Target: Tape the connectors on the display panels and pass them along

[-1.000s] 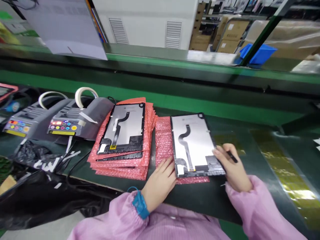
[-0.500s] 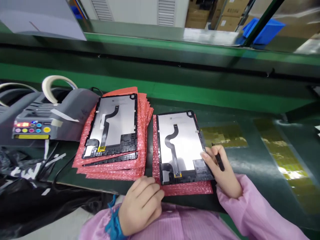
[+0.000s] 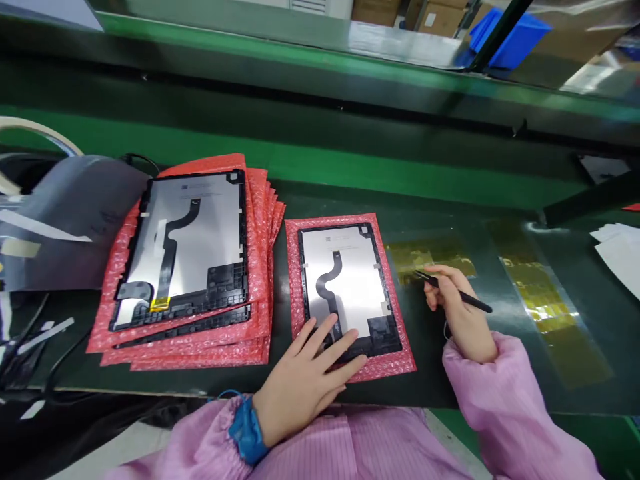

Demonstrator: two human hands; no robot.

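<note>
My left hand (image 3: 313,373) lies with its fingers spread over the lower edge of a tablet screen assembly (image 3: 357,287). This screen rests back side up on a red bubble-wrap sheet (image 3: 387,368), with a dark, curved ribbon cable (image 3: 328,285) on its pale back; my fingers hide the cable's lower end. To the right, my right hand (image 3: 457,303) is closed around black tweezers (image 3: 467,298). Their tip is at a strip of amber tape pieces (image 3: 400,259) on a clear sheet; whether a piece is gripped I cannot tell.
At left, another tablet screen (image 3: 210,233) lies on a stack of red bubble-wrap bags (image 3: 257,267). A grey tape dispenser (image 3: 75,220) stands beyond it. A second amber tape strip (image 3: 537,300) and white papers (image 3: 620,250) lie on the right. A green ledge (image 3: 320,172) runs along the back.
My right hand has left the screen's edge and moved to the amber tape, tweezers now pointing left. My left hand has opened and spread onto the screen, which lies flat. The view has shifted right.
</note>
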